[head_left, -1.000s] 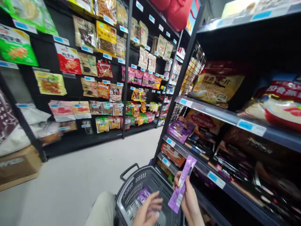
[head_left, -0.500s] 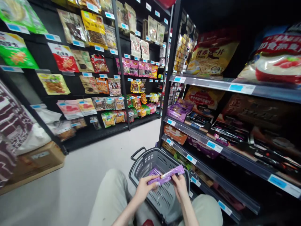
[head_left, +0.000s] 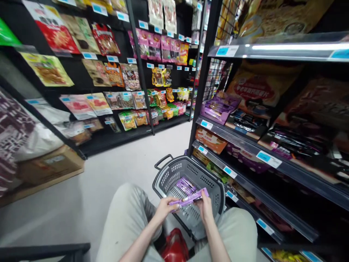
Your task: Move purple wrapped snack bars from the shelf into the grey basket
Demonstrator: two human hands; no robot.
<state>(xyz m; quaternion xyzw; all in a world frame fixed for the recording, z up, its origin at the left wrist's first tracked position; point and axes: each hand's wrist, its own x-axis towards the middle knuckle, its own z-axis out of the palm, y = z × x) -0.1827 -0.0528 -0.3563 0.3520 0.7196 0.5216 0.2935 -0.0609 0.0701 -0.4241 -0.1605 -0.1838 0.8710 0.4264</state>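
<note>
A bundle of slim purple sachets (head_left: 189, 198) is held level between both my hands, above the grey shopping basket (head_left: 174, 163). My left hand (head_left: 167, 207) pinches its left end, thumb on top. At the other end, my right hand (head_left: 205, 204) is closed around the sachets. More purple sachets (head_left: 185, 185) lie on the basket's slotted floor. The basket stands on the floor in front of my knees, its handle folded toward the far left side.
Shelves (head_left: 234, 136) with boxes and sachets rise close on my right, including an open purple carton (head_left: 218, 107). Hanging snack bags (head_left: 105, 38) fill the rack ahead. A cardboard box (head_left: 51, 165) sits at left. Between my legs is something red (head_left: 175, 245).
My view has tilted downward, so the shelves sit higher in the picture. Both hands still hold the sachets, now nearer to me, and more of the sachets in the basket show.
</note>
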